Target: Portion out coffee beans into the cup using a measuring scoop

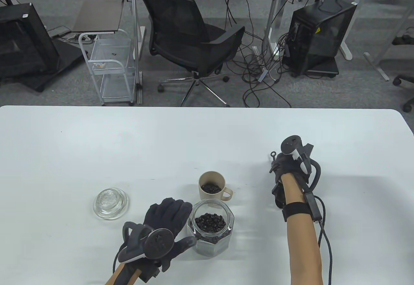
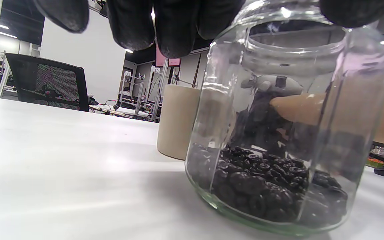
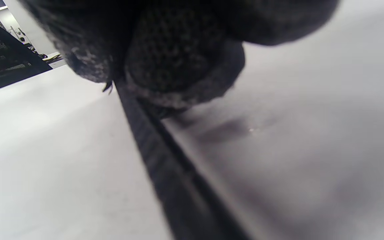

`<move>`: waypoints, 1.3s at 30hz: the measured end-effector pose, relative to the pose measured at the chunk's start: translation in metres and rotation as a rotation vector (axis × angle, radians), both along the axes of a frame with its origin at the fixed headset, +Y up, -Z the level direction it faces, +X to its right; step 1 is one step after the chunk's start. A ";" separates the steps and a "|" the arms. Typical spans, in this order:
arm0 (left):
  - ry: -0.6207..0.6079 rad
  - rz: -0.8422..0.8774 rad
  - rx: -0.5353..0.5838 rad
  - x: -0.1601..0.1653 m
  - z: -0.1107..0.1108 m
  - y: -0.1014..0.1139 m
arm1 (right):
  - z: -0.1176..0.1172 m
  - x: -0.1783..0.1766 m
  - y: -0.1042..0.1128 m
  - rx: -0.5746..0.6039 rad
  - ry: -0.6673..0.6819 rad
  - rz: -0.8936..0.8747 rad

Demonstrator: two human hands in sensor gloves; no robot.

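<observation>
White bench [image 1: 97, 142], office behind: mesh chair [image 1: 184, 36], wire cart [image 1: 108, 68], PC tower [image 1: 318, 36], floor cables. My left hand [image 1: 168, 226] cups the bean jar [image 1: 211, 230]; cup [image 1: 212, 186] with beans just behind; glass lid [image 1: 110, 202] left. Right hand [image 1: 286, 168] fingers curled on the black scoop handle [image 3: 172, 173].

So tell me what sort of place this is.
Most likely an office or lab workspace: a black mesh office chair, a computer tower with loose cables on grey carpet, and height-adjustable desks behind the white table.
</observation>
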State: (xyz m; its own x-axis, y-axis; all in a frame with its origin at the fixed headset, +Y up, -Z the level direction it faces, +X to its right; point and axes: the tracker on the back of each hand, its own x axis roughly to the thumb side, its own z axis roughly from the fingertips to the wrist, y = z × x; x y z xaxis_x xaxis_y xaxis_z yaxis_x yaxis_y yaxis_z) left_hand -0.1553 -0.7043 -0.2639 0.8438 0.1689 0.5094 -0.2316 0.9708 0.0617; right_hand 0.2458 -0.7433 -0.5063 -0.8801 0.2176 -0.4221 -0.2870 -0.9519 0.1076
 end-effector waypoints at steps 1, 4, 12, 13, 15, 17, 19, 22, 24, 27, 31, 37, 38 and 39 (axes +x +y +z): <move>0.000 0.000 0.000 0.000 0.000 0.000 | 0.000 -0.002 0.000 0.004 0.007 0.026; 0.002 -0.002 0.003 0.000 0.000 0.000 | 0.001 -0.006 0.000 0.010 0.007 0.095; 0.033 0.010 0.013 -0.007 -0.003 0.003 | 0.004 -0.011 0.002 0.013 -0.011 0.152; 0.039 0.016 0.011 -0.009 -0.004 0.004 | 0.004 -0.011 0.003 0.013 -0.015 0.141; 0.056 0.030 0.015 -0.013 -0.006 0.005 | 0.006 -0.010 0.007 0.023 -0.020 0.130; 0.072 0.041 0.015 -0.018 -0.007 0.006 | 0.009 -0.005 0.013 0.037 -0.033 0.138; 0.089 0.053 0.016 -0.022 -0.009 0.008 | 0.014 0.000 0.022 0.054 -0.049 0.120; 0.107 0.072 0.022 -0.028 -0.010 0.011 | 0.026 0.003 0.040 0.136 -0.037 0.122; 0.128 0.074 0.033 -0.032 -0.011 0.013 | 0.038 0.000 0.053 0.189 -0.004 0.119; 0.175 0.067 0.056 -0.042 -0.014 0.017 | 0.066 -0.013 0.071 0.283 0.091 0.081; 0.305 0.020 0.098 -0.061 -0.019 0.023 | 0.119 -0.043 0.081 0.368 0.269 0.041; 0.610 -0.046 0.059 -0.115 -0.046 0.026 | 0.194 -0.082 0.065 0.557 0.458 0.093; 0.646 -0.058 0.051 -0.121 -0.051 0.025 | 0.201 -0.085 0.061 0.583 0.476 0.095; 0.689 -0.100 0.041 -0.129 -0.058 0.022 | 0.210 -0.090 0.054 0.620 0.490 0.098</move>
State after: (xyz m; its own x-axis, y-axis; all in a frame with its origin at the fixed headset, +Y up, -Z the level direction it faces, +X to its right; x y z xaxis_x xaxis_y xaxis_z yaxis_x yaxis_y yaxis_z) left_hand -0.2841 -0.6827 -0.3217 0.9874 0.0661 -0.1437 -0.0365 0.9792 0.1996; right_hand 0.1562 -0.6893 -0.2968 -0.9615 0.1976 0.1911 -0.2557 -0.8980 -0.3581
